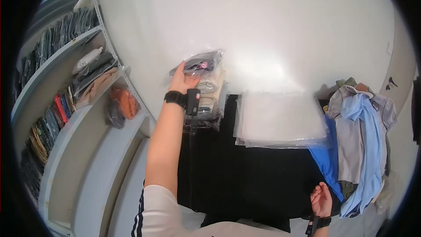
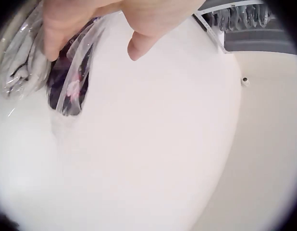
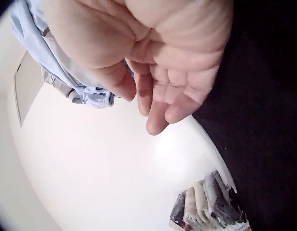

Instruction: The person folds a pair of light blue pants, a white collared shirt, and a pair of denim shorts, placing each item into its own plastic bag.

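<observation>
My left hand (image 1: pixel 186 80) is at the top of a stack of folded garments in clear plastic bags (image 1: pixel 207 87). Its fingers touch the topmost bag, a dark garment with a small pink print (image 1: pixel 202 64). In the left wrist view the thumb (image 2: pixel 139 45) stands apart from that bag, while the fingers (image 2: pixel 52 41) reach against its near side. Over the black table's front right part, my right hand (image 1: pixel 321 199) hangs with loosely curled fingers and holds nothing. Seen from the right wrist, the palm (image 3: pixel 177 57) shows bare.
Flat clear plastic bags (image 1: pixel 280 118) lie piled on the black table (image 1: pixel 263 175). Loose grey and light blue shirts (image 1: pixel 364 136) are heaped at its right, over a bright blue cloth (image 1: pixel 326 162). Shelves (image 1: pixel 66 118) with bagged clothes line the left; a white wall (image 1: pixel 263 22) stands behind.
</observation>
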The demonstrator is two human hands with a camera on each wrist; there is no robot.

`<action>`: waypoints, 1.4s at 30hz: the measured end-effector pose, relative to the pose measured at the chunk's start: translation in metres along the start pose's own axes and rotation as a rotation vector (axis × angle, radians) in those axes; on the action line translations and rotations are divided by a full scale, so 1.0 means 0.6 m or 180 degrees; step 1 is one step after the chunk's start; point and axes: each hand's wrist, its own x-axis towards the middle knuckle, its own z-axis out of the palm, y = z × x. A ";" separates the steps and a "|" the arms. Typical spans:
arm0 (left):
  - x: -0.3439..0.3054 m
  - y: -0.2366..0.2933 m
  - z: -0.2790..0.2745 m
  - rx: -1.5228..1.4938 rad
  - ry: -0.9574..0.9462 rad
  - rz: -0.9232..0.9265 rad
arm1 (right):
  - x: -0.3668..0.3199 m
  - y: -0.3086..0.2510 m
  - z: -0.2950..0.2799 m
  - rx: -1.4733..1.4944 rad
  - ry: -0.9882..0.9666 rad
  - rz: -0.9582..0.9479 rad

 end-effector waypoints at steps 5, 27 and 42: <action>-0.097 0.025 0.009 -0.0659 -0.0052 -0.0941 | 0.010 0.001 -0.006 0.0044 -0.0135 0.0046; -0.302 -0.320 -0.043 0.1014 -0.0284 -0.2006 | 0.070 -0.200 0.171 -0.2502 0.0301 -0.1540; -0.308 -0.332 -0.064 0.0847 -0.0324 -0.1798 | 0.222 -0.385 0.203 -0.4541 0.2089 -0.4002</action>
